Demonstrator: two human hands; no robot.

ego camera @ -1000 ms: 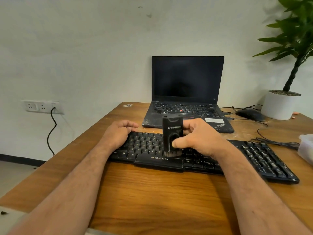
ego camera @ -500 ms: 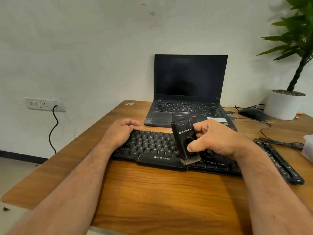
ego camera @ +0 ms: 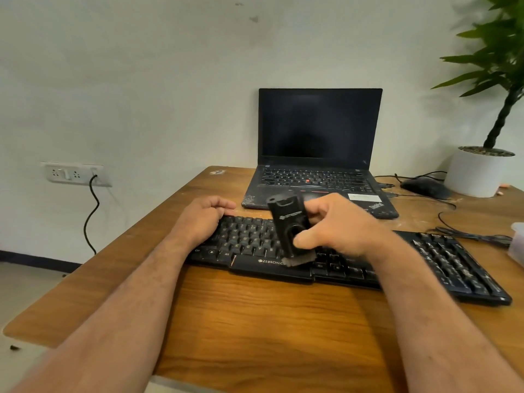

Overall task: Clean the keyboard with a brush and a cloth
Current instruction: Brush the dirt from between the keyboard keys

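- The right hand (ego camera: 337, 225) grips the black brush (ego camera: 289, 225), thumb on its front and fingers curled round the back; the brush leans with its top toward the left, bristles down on the front rows of the keyboard (ego camera: 442, 265).
- The left hand (ego camera: 202, 218) rests on the keyboard's far left corner with its fingers curled over the edge, holding it.
- The keyboard lies on the wooden table (ego camera: 269, 321), just in front of an open laptop (ego camera: 317, 154).
- The right hand hides the keys in the middle, and the brush's lettering is blurred.
- A white container (ego camera: 517, 242) is cut off at the right edge.
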